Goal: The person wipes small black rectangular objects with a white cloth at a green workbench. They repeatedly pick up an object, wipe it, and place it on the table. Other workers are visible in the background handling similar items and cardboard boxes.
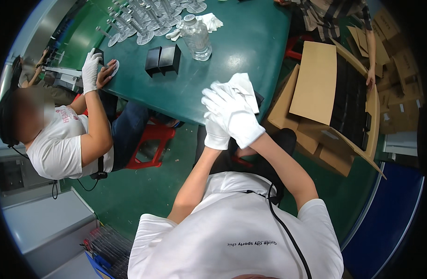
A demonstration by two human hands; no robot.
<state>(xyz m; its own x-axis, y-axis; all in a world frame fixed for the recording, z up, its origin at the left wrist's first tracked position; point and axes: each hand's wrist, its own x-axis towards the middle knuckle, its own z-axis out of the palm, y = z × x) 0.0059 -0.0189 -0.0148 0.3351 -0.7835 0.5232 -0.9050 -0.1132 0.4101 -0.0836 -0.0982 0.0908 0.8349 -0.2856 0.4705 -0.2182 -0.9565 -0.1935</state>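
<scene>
Both my hands wear white gloves and meet at the near edge of the green table. My right hand [236, 117] lies across my left, its fingers stretched out and close together. Beneath it is my left hand [216, 136], whose fingers are mostly covered. A folded white cloth [244, 88] shows just beyond my right hand; whether either hand grips it I cannot make out. Partly behind that cloth lies a small black object [259, 98]. Farther off stand two black box-like blocks [162, 59], side by side, and a clear bottle [197, 39] with liquid in it.
Many clear stems on round bases [146, 23] fill the far left of the green table [129, 88], near crumpled white cloths [209, 21]. On the right stands an open carton [313, 83] with black items. A seated co-worker [67, 135] is on the left, another person [336, 18] far right.
</scene>
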